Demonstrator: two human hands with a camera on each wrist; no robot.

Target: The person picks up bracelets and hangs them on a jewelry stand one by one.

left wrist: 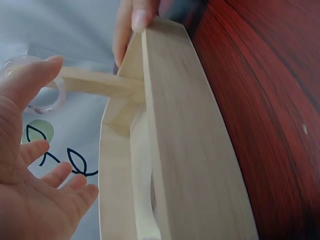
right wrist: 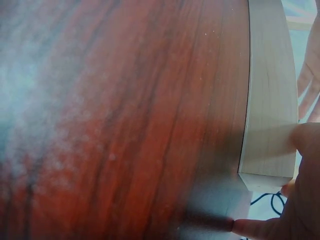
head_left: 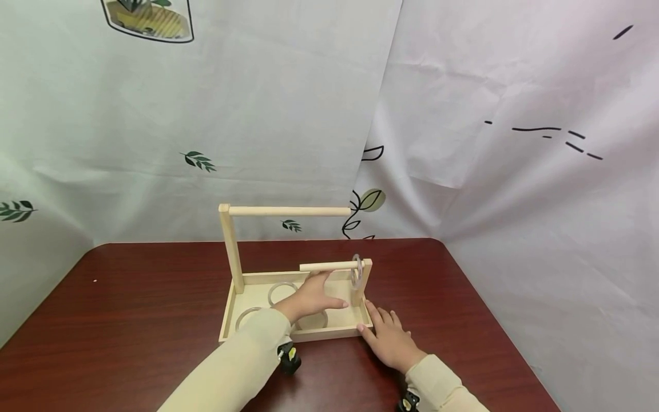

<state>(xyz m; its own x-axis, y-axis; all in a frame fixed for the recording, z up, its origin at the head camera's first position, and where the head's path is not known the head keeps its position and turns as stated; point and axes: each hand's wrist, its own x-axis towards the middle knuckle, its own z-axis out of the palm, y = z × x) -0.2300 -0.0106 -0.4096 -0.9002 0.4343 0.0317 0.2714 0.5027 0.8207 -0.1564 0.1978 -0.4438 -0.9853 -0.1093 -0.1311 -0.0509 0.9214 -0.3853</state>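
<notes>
1. The bench (head_left: 154, 320) has a dark red-brown wood grain and rounded far corners; light catches its surface in the right wrist view.
2. White cloth (head_left: 288, 114), creased in places, hangs behind and to the right.
3. A pale wooden tray (head_left: 334, 333) sits on the bench. A tall post (head_left: 231, 252) at its left end carries a long bar (head_left: 290, 212); a short post (head_left: 366, 274) at its right end carries a short bar (head_left: 329, 266).
4. One clear ring (head_left: 360, 272) hangs around the short bar, near its post. Three more rings (head_left: 282, 283) lie in the tray, partly hidden by the left arm.
5. The left hand (head_left: 311, 296) reaches across the tray's front wall, beside the short bar's free end, thumb stretched out, fingers loose, gripping nothing.
6. The right hand (head_left: 388, 340) rests at the tray's near right corner, thumb touching the wall, fingers extended.
7. Both sleeves are cream, with a black device (head_left: 290, 359) at each wrist.
8. The cloth bears leaf sprigs (head_left: 199, 161), black strokes and a black-outlined picture (head_left: 149, 20).
</notes>
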